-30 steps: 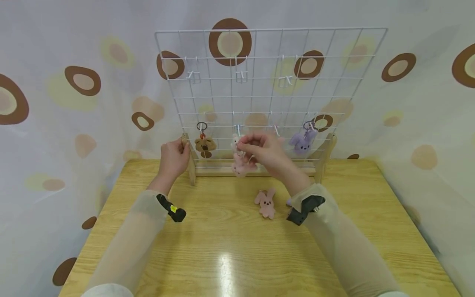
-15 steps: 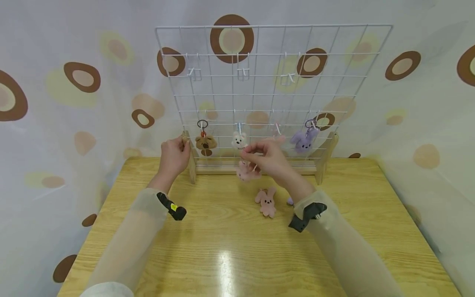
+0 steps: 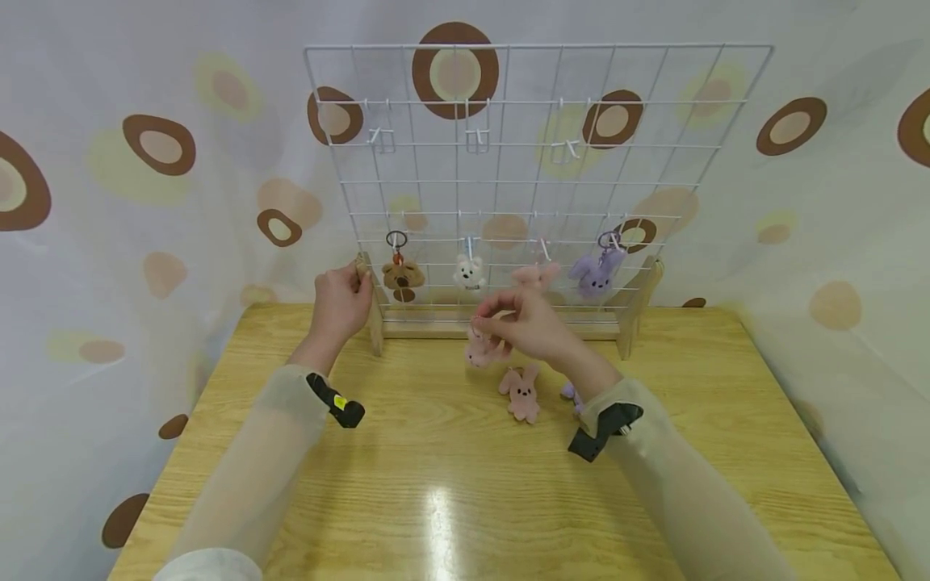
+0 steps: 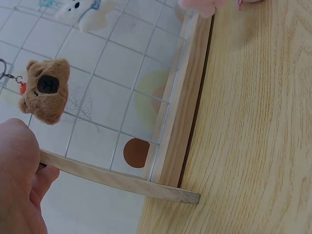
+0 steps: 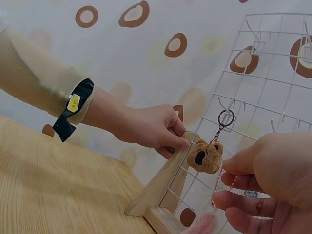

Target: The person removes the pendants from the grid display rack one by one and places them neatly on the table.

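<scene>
My left hand (image 3: 343, 303) grips the wooden side post (image 4: 117, 179) of a white wire grid rack (image 3: 508, 181). In front of the rack, my right hand (image 3: 529, 327) pinches the pink bead chain (image 5: 216, 189) of a pink plush keychain (image 3: 477, 353), which dangles above the table. Along the rack's lower hooks hang a brown bear keychain (image 3: 403, 277), a white bear keychain (image 3: 469, 273), a pink plush (image 3: 536, 277) and a purple rabbit keychain (image 3: 596, 278). My right hand is closest to the hanging pink plush, just below it.
On the wooden table (image 3: 378, 468) lies a pink rabbit keychain (image 3: 522, 395). Beside it a purple item (image 3: 571, 393) is partly hidden by my right wrist. Bare white hooks (image 3: 477, 139) sit higher on the grid. A patterned cloth (image 3: 218, 242) stands behind.
My right hand has come down and slightly right, away from the white bear, carrying the pink plush keychain. The white bear and hanging pink plush show more fully. My left hand keeps its grip.
</scene>
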The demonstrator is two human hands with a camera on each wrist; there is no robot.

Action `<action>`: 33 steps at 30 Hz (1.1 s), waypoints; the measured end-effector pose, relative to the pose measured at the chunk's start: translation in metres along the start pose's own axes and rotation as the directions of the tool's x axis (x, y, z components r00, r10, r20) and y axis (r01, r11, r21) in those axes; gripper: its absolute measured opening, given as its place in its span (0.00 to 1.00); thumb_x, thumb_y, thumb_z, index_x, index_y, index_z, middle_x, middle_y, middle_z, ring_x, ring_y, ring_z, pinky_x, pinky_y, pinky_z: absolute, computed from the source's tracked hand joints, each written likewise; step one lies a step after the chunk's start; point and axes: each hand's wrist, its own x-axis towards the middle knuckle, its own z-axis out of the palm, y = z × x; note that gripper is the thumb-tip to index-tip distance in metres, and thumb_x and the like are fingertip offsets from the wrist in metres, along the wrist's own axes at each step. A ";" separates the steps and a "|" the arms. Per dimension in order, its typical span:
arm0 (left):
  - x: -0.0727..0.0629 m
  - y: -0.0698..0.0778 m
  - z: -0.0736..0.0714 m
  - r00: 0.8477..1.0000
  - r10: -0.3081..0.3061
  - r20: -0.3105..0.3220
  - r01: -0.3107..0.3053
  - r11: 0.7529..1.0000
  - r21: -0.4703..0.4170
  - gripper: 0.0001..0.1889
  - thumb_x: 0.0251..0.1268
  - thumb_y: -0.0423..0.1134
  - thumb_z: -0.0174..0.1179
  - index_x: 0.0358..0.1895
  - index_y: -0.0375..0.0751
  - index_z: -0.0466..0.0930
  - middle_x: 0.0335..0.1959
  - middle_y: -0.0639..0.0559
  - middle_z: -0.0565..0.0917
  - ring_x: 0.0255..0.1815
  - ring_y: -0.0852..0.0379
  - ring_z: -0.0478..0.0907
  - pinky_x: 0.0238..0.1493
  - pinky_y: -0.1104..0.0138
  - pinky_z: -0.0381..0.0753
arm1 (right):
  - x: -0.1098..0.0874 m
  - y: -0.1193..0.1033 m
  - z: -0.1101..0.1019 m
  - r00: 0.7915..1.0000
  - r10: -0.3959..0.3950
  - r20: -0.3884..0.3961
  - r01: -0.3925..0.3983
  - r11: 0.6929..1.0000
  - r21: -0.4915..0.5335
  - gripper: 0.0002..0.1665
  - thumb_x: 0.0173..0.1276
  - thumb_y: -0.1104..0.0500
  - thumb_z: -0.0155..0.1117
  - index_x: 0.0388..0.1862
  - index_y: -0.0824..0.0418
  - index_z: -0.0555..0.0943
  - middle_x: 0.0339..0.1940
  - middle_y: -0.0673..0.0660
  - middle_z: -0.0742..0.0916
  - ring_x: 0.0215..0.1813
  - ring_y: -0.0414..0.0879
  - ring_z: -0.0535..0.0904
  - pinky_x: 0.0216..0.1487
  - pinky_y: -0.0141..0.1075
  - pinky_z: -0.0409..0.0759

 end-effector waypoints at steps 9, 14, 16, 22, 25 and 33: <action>0.001 -0.001 0.000 1.000 0.003 -0.002 -0.003 1.000 0.013 0.15 0.81 0.32 0.55 0.29 0.33 0.79 0.12 0.51 0.70 0.15 0.55 0.65 0.19 0.64 0.62 | -0.001 0.003 -0.002 0.997 -0.028 0.068 0.034 0.996 -0.087 0.06 0.77 0.63 0.68 0.46 0.66 0.87 0.46 0.61 0.87 0.34 0.59 0.86 0.29 0.43 0.86; 0.001 -0.001 0.000 1.000 -0.017 0.010 0.017 1.000 0.006 0.14 0.81 0.33 0.56 0.31 0.32 0.81 0.13 0.51 0.71 0.16 0.55 0.66 0.18 0.65 0.62 | -0.003 0.005 -0.003 0.996 -0.044 0.084 0.052 0.994 -0.099 0.06 0.77 0.65 0.67 0.46 0.67 0.87 0.45 0.61 0.88 0.34 0.60 0.86 0.29 0.43 0.86; 0.001 -0.001 0.000 1.000 -0.024 0.015 0.024 1.000 0.007 0.14 0.81 0.33 0.55 0.32 0.32 0.81 0.14 0.50 0.72 0.16 0.54 0.67 0.18 0.65 0.62 | -0.004 0.006 -0.003 0.995 -0.056 0.087 0.065 0.992 -0.104 0.06 0.77 0.65 0.68 0.46 0.67 0.87 0.45 0.61 0.88 0.33 0.59 0.86 0.29 0.45 0.86; 0.000 0.000 0.000 0.999 -0.029 0.022 0.029 1.000 0.005 0.14 0.82 0.34 0.55 0.34 0.31 0.82 0.15 0.49 0.73 0.16 0.54 0.67 0.18 0.65 0.62 | -0.006 0.009 -0.003 0.993 -0.069 0.101 0.080 0.991 -0.108 0.05 0.77 0.66 0.67 0.46 0.66 0.87 0.44 0.60 0.88 0.32 0.56 0.86 0.31 0.48 0.86; 0.000 0.000 0.000 0.999 -0.029 0.023 0.029 1.000 0.004 0.14 0.82 0.34 0.55 0.35 0.30 0.83 0.15 0.49 0.74 0.17 0.54 0.67 0.19 0.65 0.62 | -0.009 0.009 -0.003 0.991 -0.073 0.110 0.085 0.991 -0.102 0.04 0.77 0.66 0.67 0.46 0.67 0.87 0.43 0.60 0.88 0.33 0.56 0.87 0.31 0.46 0.86; 0.000 -0.001 0.001 0.999 -0.028 0.021 0.028 1.000 0.006 0.14 0.82 0.34 0.55 0.34 0.32 0.82 0.15 0.49 0.74 0.18 0.54 0.67 0.19 0.65 0.62 | -0.017 0.008 0.001 0.985 -0.086 0.150 0.102 0.989 -0.104 0.03 0.76 0.68 0.67 0.44 0.66 0.87 0.39 0.59 0.88 0.31 0.59 0.86 0.28 0.41 0.84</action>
